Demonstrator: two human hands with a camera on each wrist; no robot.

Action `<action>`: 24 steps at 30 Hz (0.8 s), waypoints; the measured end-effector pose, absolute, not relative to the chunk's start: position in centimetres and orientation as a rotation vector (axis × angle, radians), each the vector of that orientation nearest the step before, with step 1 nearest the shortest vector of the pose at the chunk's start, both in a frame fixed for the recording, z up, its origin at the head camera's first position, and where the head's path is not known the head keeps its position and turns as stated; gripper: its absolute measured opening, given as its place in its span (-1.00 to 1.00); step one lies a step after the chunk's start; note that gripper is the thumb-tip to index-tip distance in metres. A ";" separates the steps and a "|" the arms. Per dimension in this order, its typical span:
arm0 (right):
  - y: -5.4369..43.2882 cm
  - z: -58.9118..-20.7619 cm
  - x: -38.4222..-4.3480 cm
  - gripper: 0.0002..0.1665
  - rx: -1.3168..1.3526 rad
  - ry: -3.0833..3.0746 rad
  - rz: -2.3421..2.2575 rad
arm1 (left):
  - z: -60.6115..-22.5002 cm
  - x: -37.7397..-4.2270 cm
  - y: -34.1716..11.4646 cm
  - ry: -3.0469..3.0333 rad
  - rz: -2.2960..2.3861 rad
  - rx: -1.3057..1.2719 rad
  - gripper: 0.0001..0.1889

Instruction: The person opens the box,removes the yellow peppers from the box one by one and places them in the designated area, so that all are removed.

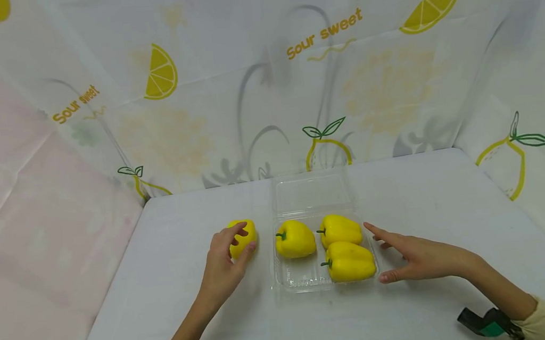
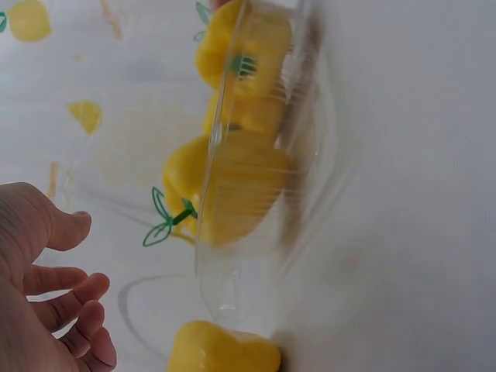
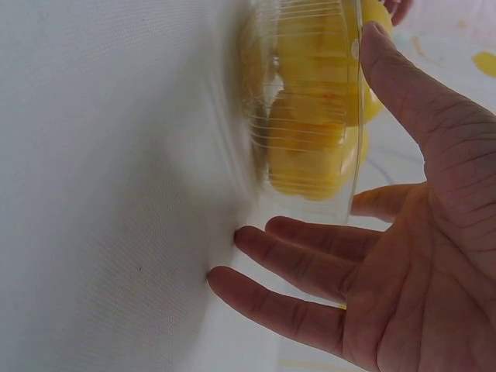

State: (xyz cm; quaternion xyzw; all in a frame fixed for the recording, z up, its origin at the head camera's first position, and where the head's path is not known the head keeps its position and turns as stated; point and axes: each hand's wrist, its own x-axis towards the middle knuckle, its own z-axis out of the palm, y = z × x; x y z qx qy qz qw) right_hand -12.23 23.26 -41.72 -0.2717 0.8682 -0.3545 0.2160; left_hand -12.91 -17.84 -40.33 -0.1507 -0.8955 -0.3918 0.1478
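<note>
An open clear plastic container [image 1: 293,281] lies on the table with three yellow bell peppers in it: one pepper [image 1: 295,239] on the left, a second pepper [image 1: 343,229] at the right rear, a third pepper [image 1: 352,264] at the right front. Outside its left side sits another yellow bell pepper [image 1: 245,240]. Over that pepper hovers my left hand [image 1: 222,255], fingers loosely bent; the left wrist view shows a gap between the hand [image 2: 39,302] and the pepper [image 2: 221,350]. My right hand [image 1: 421,257] is beside the container's right edge, fingers extended, thumb tip at the rim in the right wrist view.
The container's clear lid [image 1: 310,193] is folded back towards the rear of the white-covered table [image 1: 172,242]. Behind and beside the table hang lemon-print cloths [image 1: 229,114]. Dark wrist straps [image 1: 488,325] show below the forearms.
</note>
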 end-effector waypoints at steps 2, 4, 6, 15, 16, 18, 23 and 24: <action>23.3 -41.8 -12.3 0.24 -0.749 2.409 -0.979 | -40.3 -12.6 -17.4 -2.575 -1.123 -0.456 -0.53; 23.3 -41.8 -12.3 0.24 -0.747 2.411 -0.976 | -40.3 -12.5 -17.0 -2.578 -1.110 -0.487 -0.52; 23.4 -41.9 -12.3 0.24 -0.748 2.412 -0.975 | -40.5 -12.4 -16.7 -2.572 -1.089 -0.528 -0.51; 23.4 -41.8 -12.3 0.24 -0.752 2.412 -0.979 | -41.3 -12.1 -15.0 -2.595 -0.977 -0.717 -0.48; 23.4 -41.8 -12.3 0.24 -0.754 2.415 -0.975 | -41.4 -12.0 -14.8 -2.603 -0.971 -0.732 -0.47; 23.4 -41.7 -12.3 0.24 -0.756 2.418 -0.973 | -41.5 -12.0 -14.5 -2.618 -0.951 -0.755 -0.46; 23.3 -41.7 -12.3 0.24 -0.756 2.417 -0.974 | -41.8 -12.0 -13.9 -2.637 -0.891 -0.781 -0.42; 23.4 -41.7 -12.3 0.23 -0.756 2.416 -0.974 | -41.9 -12.0 -13.8 -2.638 -0.879 -0.781 -0.42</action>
